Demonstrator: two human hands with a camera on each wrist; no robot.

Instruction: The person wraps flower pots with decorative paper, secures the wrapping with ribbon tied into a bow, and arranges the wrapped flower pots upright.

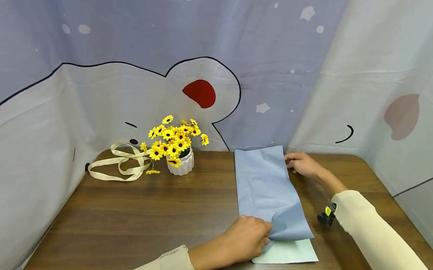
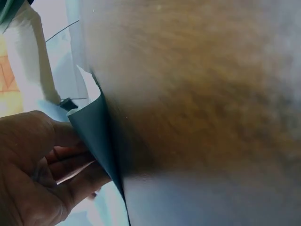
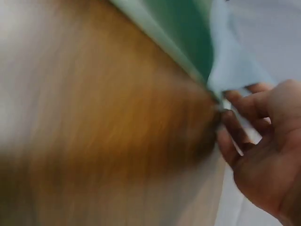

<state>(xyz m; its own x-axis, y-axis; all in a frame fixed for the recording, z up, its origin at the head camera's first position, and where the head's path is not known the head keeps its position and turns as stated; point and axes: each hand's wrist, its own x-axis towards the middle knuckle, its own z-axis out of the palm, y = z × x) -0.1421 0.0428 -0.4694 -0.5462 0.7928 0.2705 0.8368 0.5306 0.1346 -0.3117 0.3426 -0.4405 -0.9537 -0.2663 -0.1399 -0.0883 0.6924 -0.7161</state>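
A folded sheet of blue paper (image 1: 264,182) lies lengthwise on the right half of the table, a pale mint layer (image 1: 288,252) showing beneath its near end. At its near left edge my left hand (image 1: 244,241) pinches the blue layer, which curls up there. In the left wrist view the thumb and fingers of that hand (image 2: 42,165) take the raised paper edge (image 2: 96,136) between them. My right hand (image 1: 303,164) is at the far right corner. Its fingertips hold the paper's edge (image 3: 233,70) in the right wrist view, where the layers stand apart.
A white ribbed pot (image 1: 182,164) of yellow flowers (image 1: 173,140) stands at the back, left of the paper. Beside it lies a loosely looped cream ribbon (image 1: 118,176). A printed curtain (image 1: 264,63) hangs behind the wooden table (image 1: 139,221).
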